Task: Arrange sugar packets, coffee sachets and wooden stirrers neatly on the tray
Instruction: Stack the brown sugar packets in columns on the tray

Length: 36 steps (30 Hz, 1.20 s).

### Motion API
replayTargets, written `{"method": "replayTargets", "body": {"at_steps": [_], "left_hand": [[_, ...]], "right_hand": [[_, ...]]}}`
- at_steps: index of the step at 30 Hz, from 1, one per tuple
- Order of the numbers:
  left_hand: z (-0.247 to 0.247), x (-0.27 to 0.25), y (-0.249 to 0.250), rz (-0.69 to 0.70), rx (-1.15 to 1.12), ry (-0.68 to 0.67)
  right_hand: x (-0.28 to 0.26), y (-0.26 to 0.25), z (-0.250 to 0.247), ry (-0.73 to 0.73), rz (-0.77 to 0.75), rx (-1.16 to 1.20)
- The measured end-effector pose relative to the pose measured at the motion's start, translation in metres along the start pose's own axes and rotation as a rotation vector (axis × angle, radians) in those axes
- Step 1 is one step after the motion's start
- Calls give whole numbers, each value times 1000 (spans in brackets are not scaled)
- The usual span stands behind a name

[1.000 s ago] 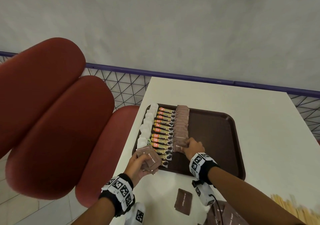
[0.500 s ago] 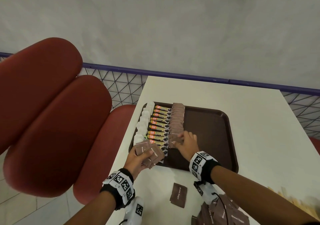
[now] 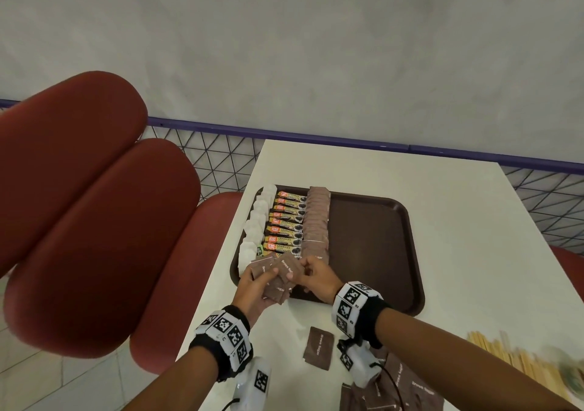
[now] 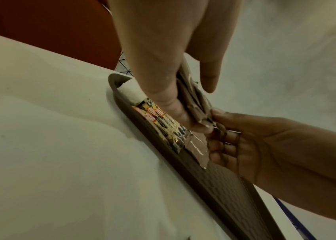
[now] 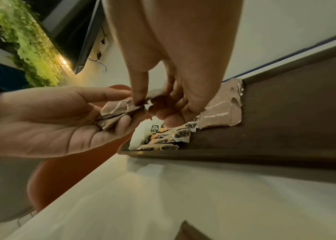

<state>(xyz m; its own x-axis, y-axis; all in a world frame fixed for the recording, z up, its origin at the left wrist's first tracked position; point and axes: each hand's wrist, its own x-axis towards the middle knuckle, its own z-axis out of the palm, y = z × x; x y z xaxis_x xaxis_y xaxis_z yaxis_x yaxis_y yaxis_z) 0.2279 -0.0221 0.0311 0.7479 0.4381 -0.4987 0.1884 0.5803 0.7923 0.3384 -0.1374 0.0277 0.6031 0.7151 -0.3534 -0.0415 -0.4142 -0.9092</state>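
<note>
**Both hands meet over a fan of brown sugar packets**

Here, the left hand [image 3: 252,287] is curled around a small fan of brown sugar packets [image 3: 278,279], thumb on top, just above the near left corner of the brown tray [image 3: 373,252]. The right hand [image 3: 316,279] pinches the top packet of that fan between thumb and fingertips. On the tray, white packets [image 3: 257,221], coffee sachets [image 3: 286,221] and a row of brown sugar packets [image 3: 316,217] lie in three side-by-side columns. Wooden stirrers [image 3: 505,357] and loose brown packets [image 3: 318,351] rest on the white table [image 3: 458,221].
</note>
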Motion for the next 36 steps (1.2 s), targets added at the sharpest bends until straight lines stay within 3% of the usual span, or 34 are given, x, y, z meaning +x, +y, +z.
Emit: {"method": "replayTargets", "body": {"at_steps": [4,9,16,30,36], "left_hand": [[-8,-3,2,-5,17,-28],[-20,1,0,2,33,106],[-24,1,0,5,76,147],[-27,8,7,-34,-4,110],[-27,11,9,-20,12,105]], "right_hand": [[3,0,-16,233,12,4],[0,1,-47,425,49,-146],[7,13,-53,360,199,-316],[29,14,-31,346,337,-504],[32,16,-32,355,301,-703]]}}
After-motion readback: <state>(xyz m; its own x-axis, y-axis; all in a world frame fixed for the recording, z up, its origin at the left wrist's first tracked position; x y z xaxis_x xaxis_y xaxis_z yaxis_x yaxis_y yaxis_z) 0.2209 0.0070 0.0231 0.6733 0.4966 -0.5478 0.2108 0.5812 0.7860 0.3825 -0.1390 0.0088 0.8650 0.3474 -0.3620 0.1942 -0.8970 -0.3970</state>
